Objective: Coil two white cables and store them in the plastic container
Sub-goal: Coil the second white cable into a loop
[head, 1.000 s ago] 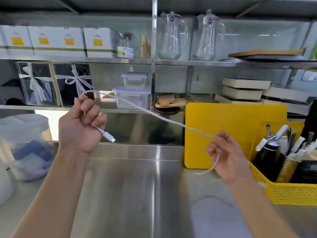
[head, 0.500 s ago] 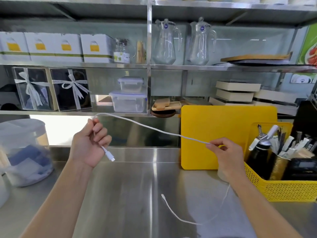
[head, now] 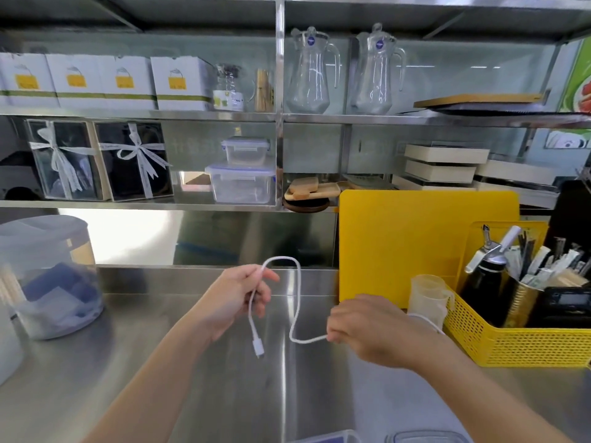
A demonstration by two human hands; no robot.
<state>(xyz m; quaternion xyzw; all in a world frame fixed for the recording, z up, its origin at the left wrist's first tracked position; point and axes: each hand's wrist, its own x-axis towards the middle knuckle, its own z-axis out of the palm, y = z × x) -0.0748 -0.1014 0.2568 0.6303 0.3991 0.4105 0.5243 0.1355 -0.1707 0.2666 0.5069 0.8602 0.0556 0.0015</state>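
White cable (head: 299, 282) hangs in the air in front of the yellow cutting board (head: 415, 238), held at two places over the steel counter (head: 192, 362); the left hand (head: 236, 298), out to the left of the board, pinches it between thumb and fingers just below the top of an upward loop, and the short end with its connector (head: 258, 348) dangles straight down from that pinch; the right hand (head: 367, 330), low in front of the board, is curled closed around the cable where it runs in from the loop, and the rest trails on behind the wrist toward the yellow basket (head: 518, 343) beside the board (where it ends is hidden); one loop looks formed, so the coiling seems only begun; a second cable cannot be made out; lid edges at the bottom of the view, well in front of the board, may be the plastic container, though too little shows to be sure; the risks are mostly of slack and snagging; the trailing length passes close to a clear cup (head: 428, 295) standing at the board's foot, so a quick pull could tip it or catch on the basket; a loosened left pinch would let the loop spring open, and uneven turns would make a bundle that unwinds when set down
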